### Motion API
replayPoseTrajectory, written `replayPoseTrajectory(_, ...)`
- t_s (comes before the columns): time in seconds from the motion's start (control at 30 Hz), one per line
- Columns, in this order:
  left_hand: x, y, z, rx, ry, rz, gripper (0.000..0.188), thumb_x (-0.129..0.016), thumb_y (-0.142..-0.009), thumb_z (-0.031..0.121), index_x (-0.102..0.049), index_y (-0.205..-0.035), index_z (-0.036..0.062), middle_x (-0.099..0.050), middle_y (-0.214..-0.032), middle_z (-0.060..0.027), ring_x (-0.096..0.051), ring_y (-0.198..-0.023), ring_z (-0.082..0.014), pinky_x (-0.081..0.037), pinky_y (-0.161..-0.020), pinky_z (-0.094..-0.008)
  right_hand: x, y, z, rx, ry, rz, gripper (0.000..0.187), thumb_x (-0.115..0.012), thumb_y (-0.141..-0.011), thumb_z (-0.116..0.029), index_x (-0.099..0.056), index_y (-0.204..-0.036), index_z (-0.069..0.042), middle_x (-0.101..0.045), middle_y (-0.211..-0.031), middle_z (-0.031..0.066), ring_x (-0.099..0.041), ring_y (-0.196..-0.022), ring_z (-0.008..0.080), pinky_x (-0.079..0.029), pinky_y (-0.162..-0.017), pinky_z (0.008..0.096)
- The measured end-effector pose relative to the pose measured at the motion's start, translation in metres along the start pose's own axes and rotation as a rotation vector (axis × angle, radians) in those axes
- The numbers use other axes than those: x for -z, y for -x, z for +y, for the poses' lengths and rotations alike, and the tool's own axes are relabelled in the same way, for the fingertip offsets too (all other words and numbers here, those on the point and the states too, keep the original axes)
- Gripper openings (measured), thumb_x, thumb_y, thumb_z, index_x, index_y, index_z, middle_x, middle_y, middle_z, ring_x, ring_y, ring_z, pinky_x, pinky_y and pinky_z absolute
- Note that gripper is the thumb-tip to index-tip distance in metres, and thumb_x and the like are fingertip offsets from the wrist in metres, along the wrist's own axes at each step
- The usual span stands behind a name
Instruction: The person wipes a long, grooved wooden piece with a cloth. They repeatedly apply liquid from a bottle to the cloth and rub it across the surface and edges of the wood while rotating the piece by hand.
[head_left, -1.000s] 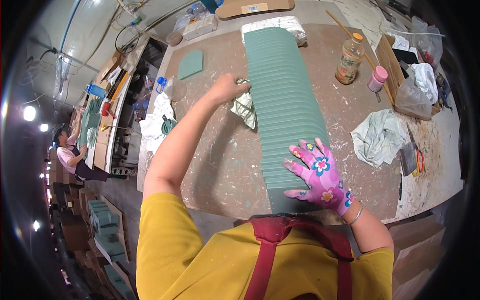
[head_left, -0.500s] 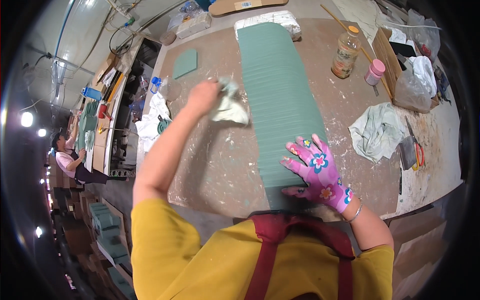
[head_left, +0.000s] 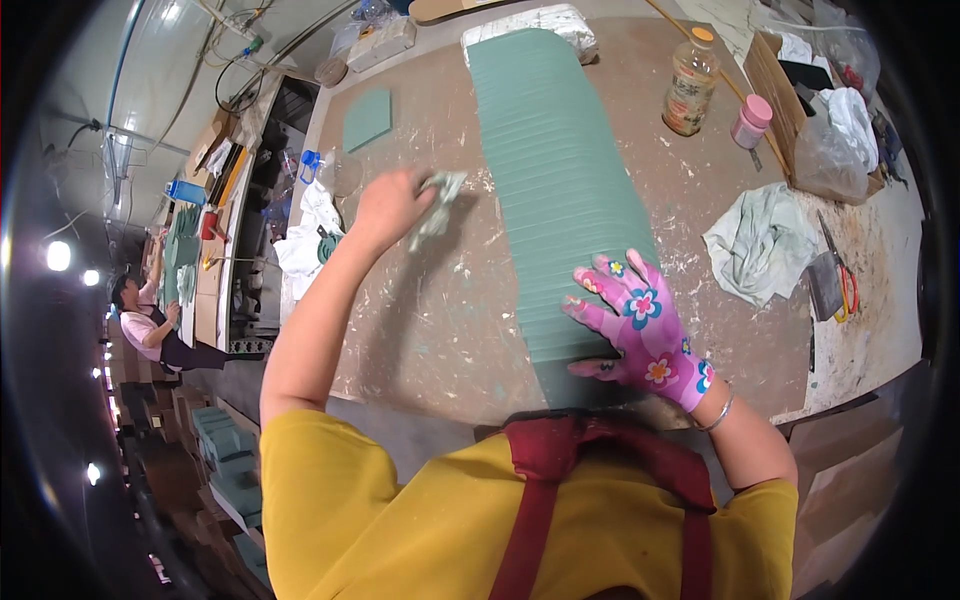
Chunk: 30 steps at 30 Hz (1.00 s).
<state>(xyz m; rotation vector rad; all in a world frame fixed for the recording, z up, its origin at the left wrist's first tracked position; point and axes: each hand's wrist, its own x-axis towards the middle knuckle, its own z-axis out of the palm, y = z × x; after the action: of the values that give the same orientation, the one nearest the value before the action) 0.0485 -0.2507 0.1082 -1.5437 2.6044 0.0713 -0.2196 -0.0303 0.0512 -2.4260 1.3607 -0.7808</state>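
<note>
A long green ribbed slab [head_left: 555,160] lies lengthwise over the worktable, its far end resting on a white wrapped block [head_left: 570,22]. On the slab's near right part my right hand [head_left: 645,325], in a pink flowered glove, lies flat with its fingers spread. My bare left hand [head_left: 392,208] is closed around a crumpled pale cloth [head_left: 436,210], left of the slab and apart from it; the cloth is blurred. Farther left lies a small flat green piece [head_left: 368,119] with a pointed end.
On the right are a crumpled pale rag [head_left: 762,245], orange-handled scissors [head_left: 847,290], an orange-capped bottle [head_left: 690,85], a pink jar [head_left: 752,122] and a cardboard box [head_left: 775,80]. White cloths [head_left: 302,250] lie at the left edge. Another person [head_left: 150,320] works at a far-left bench.
My left hand has moved slightly left and down with the cloth, which now hangs more bunched. My right hand stays spread on the slab. The whole view has shifted a little.
</note>
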Motion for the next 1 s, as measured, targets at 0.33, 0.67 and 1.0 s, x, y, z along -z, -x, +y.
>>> replayPoseTrajectory(0.33, -0.038, 0.008, 0.021, -0.094, -0.29, -0.079, 0.023, -0.062, -0.079, 0.023, -0.066, -0.097, 0.0108, -0.061, -0.098, -0.0114, -0.062, -0.093, -0.0298, -0.051, -0.08, -0.0406, 0.005, 0.005, -0.004, -0.013, -0.015, 0.015, 0.059, -0.068, -0.072, -0.052, -0.061, -0.118, -0.015, -0.051, -0.133, 0.0097, -0.045, -0.126, 0.0301, -0.023, -0.11, 0.0503)
replayPoseTrajectory(0.67, 0.006, 0.067, 0.066, 0.09, 1.509, 0.191, 0.03, -0.052, -0.092, 0.02, -0.054, -0.116, 0.0027, -0.064, -0.095, -0.0043, -0.062, -0.083, -0.0121, -0.049, -0.077, -0.0249, 0.013, 0.0, -0.007, -0.043, 0.054, -0.049, 0.069, -0.068, -0.073, -0.053, -0.054, -0.127, -0.011, -0.047, -0.136, 0.0112, -0.04, -0.13, 0.0309, -0.023, -0.11, 0.0467)
replayPoseTrajectory(1.0, -0.023, 0.103, 0.107, -0.189, 1.362, 0.047, 0.083, -0.063, -0.085, 0.024, -0.013, -0.146, -0.0013, -0.024, -0.148, -0.0226, -0.025, -0.138, -0.0318, -0.023, -0.11, -0.039, 0.057, -0.019, 0.021, -0.558, -0.826, 0.484, 0.046, -0.058, -0.079, -0.008, -0.049, -0.123, 0.0, -0.058, -0.11, 0.0064, -0.057, -0.094, 0.0127, -0.047, -0.084, 0.0245)
